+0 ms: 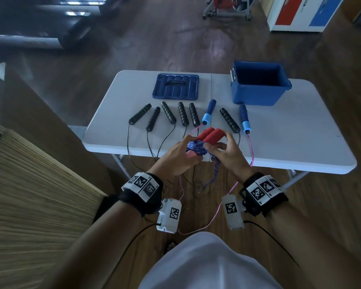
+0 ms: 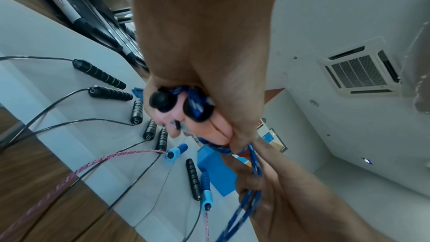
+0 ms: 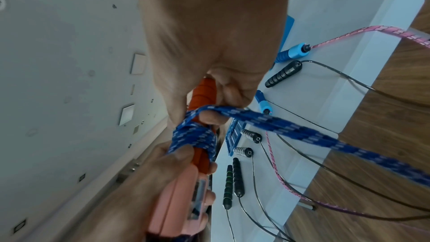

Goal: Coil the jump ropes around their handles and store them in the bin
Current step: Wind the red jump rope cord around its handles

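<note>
I see left hand (image 1: 176,156) gripping pair of red foam handles (image 1: 209,136) side by side, above near table (image 1: 300,142) edge. Blue-white braided rope (image 1: 196,147) coiled round handles; right hand (image 1: 227,151) pinches loose rope end beside coil. Open blue plastic bin (image 1: 258,94) far right on table, well apart from hands.

Left hand (image 1: 176,157) and right hand (image 1: 227,152) grip blue-roped red handles (image 1: 209,135) above table (image 1: 300,142).
</note>
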